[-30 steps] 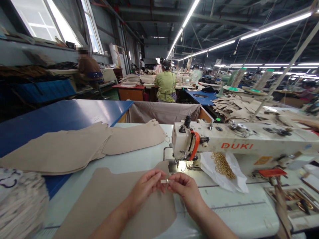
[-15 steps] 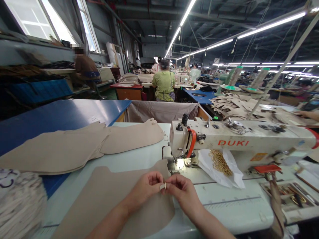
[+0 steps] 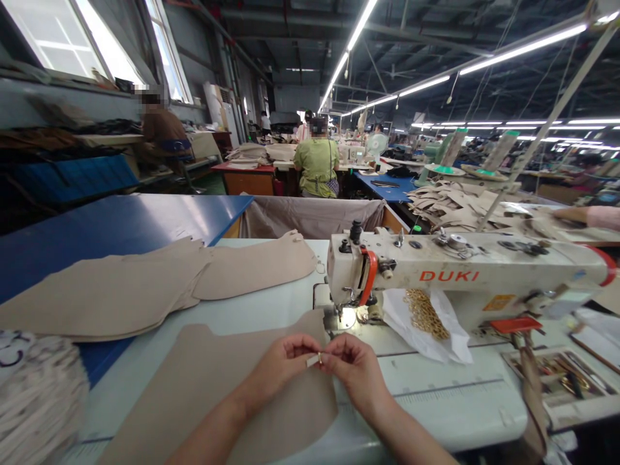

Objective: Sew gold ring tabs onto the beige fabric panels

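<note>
Between finger and thumb of my left hand point(image 3: 274, 365) is a small beige strip point(image 3: 311, 361). A small gold metal ring point(image 3: 320, 358) sits at the strip's end, pinched by the fingertips of my right hand point(image 3: 357, 374). Both hands are closed and meet above a large beige fabric panel point(image 3: 194, 387) lying flat on the sewing table. Just beyond the fingers stands the needle area of a white sewing machine point(image 3: 465, 252). To its front, gold rings point(image 3: 426, 313) lie heaped on white paper point(image 3: 460, 345).
More beige panels point(image 3: 121, 290) are stacked at the left, partly over a blue table point(image 3: 145, 213). A tray of tools point(image 3: 591, 400) stands at the right. A co-worker in green point(image 3: 317, 165) sits ahead, and another person's arm point(image 3: 598, 216) reaches in at right.
The strip tilts a little differently at the ring; both hands stay together in nearly the same place. The view has shifted slightly. More of the other person's arm shows at the right.
</note>
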`<control>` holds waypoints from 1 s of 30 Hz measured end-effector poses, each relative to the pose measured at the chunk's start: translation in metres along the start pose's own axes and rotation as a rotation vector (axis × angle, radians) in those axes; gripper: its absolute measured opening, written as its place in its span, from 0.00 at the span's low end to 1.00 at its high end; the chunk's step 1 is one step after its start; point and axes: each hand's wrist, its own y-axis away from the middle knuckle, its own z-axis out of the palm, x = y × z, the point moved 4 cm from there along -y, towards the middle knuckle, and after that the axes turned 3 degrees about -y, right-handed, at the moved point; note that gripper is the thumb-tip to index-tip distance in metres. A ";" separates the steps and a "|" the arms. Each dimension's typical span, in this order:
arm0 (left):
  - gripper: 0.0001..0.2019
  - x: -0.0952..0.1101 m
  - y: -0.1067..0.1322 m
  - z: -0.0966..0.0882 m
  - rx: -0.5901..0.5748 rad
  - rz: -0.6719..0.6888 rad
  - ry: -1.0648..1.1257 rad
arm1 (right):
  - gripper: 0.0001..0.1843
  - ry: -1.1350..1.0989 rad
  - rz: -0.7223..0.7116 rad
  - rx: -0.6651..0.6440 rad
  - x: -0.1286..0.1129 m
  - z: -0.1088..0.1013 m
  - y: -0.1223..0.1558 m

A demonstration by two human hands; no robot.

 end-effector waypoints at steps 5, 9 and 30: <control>0.09 0.001 0.001 0.001 -0.024 0.006 -0.023 | 0.17 0.024 -0.004 -0.022 -0.005 0.001 0.002; 0.08 0.000 0.000 0.003 -0.027 0.020 -0.048 | 0.09 0.236 -0.065 -0.058 -0.015 0.004 0.012; 0.04 0.008 0.006 0.008 0.148 0.136 -0.144 | 0.07 0.447 -0.243 0.038 -0.025 -0.003 0.018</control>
